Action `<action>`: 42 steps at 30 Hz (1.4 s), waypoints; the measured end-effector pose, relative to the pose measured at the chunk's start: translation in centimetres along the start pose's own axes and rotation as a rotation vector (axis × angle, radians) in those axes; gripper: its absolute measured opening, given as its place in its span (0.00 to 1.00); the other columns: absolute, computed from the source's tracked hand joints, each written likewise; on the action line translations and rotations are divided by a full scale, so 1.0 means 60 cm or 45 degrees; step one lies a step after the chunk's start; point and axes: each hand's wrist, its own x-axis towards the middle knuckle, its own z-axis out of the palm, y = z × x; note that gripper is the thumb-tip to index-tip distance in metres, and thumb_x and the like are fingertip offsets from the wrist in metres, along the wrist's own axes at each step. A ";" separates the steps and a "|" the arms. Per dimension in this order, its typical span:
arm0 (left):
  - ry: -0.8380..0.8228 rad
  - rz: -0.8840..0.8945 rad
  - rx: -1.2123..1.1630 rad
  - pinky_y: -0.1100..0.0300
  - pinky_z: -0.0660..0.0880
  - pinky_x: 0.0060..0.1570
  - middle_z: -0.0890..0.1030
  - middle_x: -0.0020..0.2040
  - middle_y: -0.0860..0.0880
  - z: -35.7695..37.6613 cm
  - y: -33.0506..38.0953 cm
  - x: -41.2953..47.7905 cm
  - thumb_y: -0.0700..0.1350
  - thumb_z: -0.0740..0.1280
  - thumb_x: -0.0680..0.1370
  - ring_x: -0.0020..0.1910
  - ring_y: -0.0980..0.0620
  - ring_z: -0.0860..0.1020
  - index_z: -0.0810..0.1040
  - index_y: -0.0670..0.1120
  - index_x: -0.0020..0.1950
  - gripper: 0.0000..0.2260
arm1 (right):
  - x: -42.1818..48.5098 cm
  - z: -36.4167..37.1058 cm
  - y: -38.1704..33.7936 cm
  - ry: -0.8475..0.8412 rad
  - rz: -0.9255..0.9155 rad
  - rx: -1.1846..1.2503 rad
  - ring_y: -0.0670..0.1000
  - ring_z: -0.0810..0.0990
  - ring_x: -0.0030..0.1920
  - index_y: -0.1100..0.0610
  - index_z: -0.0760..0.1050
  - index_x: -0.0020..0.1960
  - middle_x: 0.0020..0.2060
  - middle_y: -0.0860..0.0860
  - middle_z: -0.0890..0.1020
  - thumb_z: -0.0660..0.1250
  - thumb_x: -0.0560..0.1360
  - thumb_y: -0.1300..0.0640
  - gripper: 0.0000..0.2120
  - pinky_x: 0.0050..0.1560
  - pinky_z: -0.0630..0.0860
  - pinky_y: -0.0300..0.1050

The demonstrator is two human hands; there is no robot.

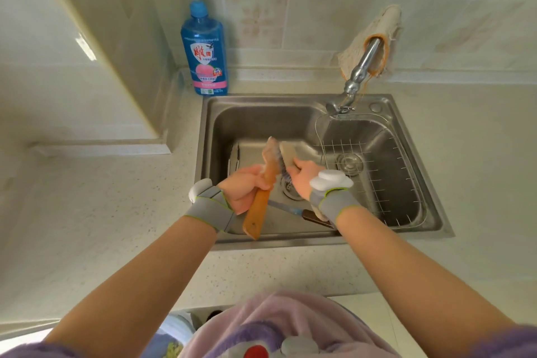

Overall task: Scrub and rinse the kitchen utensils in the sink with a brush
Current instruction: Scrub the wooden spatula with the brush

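Over the steel sink (412, 139), my left hand (247, 187) grips a wooden spatula (257, 212) by the middle of its handle, blade end up and away from me. My right hand (302, 179) holds a scrubbing brush (286, 155) with a pale wooden back, its bristles pressed against the spatula's blade. On the sink floor beneath my hands lies a knife (293, 211) with a dark handle, partly hidden by my right wrist.
A wire rack (374, 166) sits in the sink's right half, over a drain. The tap (360, 73), draped with a cloth, stands at the sink's back right; no water is visible. A blue dish-soap pump bottle (203, 46) stands at the back left corner.
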 end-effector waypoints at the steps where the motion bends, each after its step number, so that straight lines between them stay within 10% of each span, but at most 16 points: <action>1: -0.006 0.010 -0.007 0.60 0.70 0.46 0.72 0.45 0.43 0.001 0.001 -0.001 0.25 0.51 0.76 0.42 0.52 0.72 0.71 0.39 0.55 0.15 | 0.002 -0.004 0.001 -0.005 0.024 0.004 0.60 0.70 0.69 0.50 0.63 0.74 0.69 0.56 0.72 0.55 0.81 0.48 0.22 0.67 0.67 0.46; 11: -0.097 0.041 -0.027 0.63 0.65 0.44 0.70 0.46 0.45 0.009 -0.006 -0.002 0.29 0.50 0.78 0.42 0.55 0.68 0.71 0.41 0.60 0.17 | -0.006 -0.012 -0.007 -0.016 0.030 0.063 0.59 0.72 0.67 0.53 0.67 0.72 0.68 0.57 0.73 0.56 0.80 0.49 0.21 0.67 0.67 0.46; 14: -0.067 0.050 -0.061 0.63 0.64 0.45 0.69 0.43 0.48 0.008 -0.009 0.004 0.31 0.51 0.78 0.41 0.55 0.67 0.74 0.44 0.55 0.15 | -0.010 -0.013 -0.005 -0.059 0.067 0.402 0.52 0.84 0.42 0.56 0.72 0.68 0.48 0.60 0.82 0.58 0.80 0.51 0.19 0.44 0.77 0.42; 16: -0.028 0.026 -0.137 0.63 0.65 0.45 0.70 0.42 0.48 0.004 -0.020 0.005 0.31 0.51 0.78 0.41 0.55 0.68 0.74 0.43 0.50 0.14 | -0.011 -0.016 0.004 -0.134 0.246 0.699 0.47 0.70 0.18 0.59 0.74 0.65 0.28 0.54 0.72 0.59 0.79 0.48 0.20 0.20 0.68 0.37; 21: -0.060 -0.074 -0.302 0.61 0.70 0.43 0.74 0.43 0.46 0.008 -0.045 -0.002 0.32 0.55 0.76 0.42 0.52 0.73 0.72 0.40 0.53 0.10 | -0.027 -0.013 0.017 -0.105 0.286 0.696 0.47 0.64 0.16 0.60 0.75 0.65 0.26 0.52 0.66 0.60 0.79 0.49 0.20 0.14 0.61 0.32; 23: -0.044 0.002 -0.302 0.60 0.73 0.43 0.74 0.44 0.44 0.007 -0.048 0.003 0.29 0.53 0.74 0.42 0.50 0.73 0.72 0.37 0.55 0.13 | -0.044 -0.002 0.012 -0.105 0.128 0.490 0.42 0.70 0.19 0.54 0.72 0.68 0.32 0.52 0.75 0.60 0.80 0.50 0.19 0.19 0.68 0.30; 25: 0.012 0.042 -0.302 0.58 0.75 0.44 0.77 0.44 0.42 0.005 -0.048 0.011 0.26 0.49 0.74 0.42 0.48 0.75 0.72 0.36 0.57 0.18 | -0.061 0.015 0.006 -0.125 -0.042 0.210 0.41 0.81 0.41 0.51 0.68 0.71 0.55 0.52 0.81 0.59 0.79 0.48 0.21 0.47 0.76 0.32; 28: 0.036 0.055 -0.294 0.59 0.76 0.40 0.79 0.39 0.44 0.003 -0.045 0.007 0.26 0.51 0.72 0.38 0.49 0.77 0.75 0.40 0.52 0.19 | -0.068 0.025 -0.006 -0.106 -0.118 0.041 0.55 0.71 0.69 0.48 0.65 0.72 0.70 0.52 0.72 0.58 0.79 0.47 0.22 0.67 0.66 0.42; 33: -0.191 0.075 -0.087 0.57 0.69 0.47 0.75 0.52 0.45 0.012 -0.042 -0.008 0.33 0.60 0.64 0.48 0.50 0.72 0.72 0.43 0.65 0.28 | -0.020 0.000 -0.007 -0.004 -0.026 -0.004 0.59 0.68 0.70 0.50 0.63 0.73 0.71 0.55 0.70 0.56 0.80 0.48 0.22 0.69 0.64 0.46; 42: 0.200 -0.017 -0.312 0.59 0.78 0.44 0.78 0.55 0.38 -0.005 -0.039 0.001 0.28 0.62 0.73 0.45 0.48 0.78 0.65 0.40 0.69 0.25 | -0.011 0.005 -0.014 -0.090 -0.062 -0.087 0.58 0.67 0.71 0.51 0.64 0.74 0.72 0.53 0.68 0.56 0.80 0.48 0.22 0.70 0.62 0.44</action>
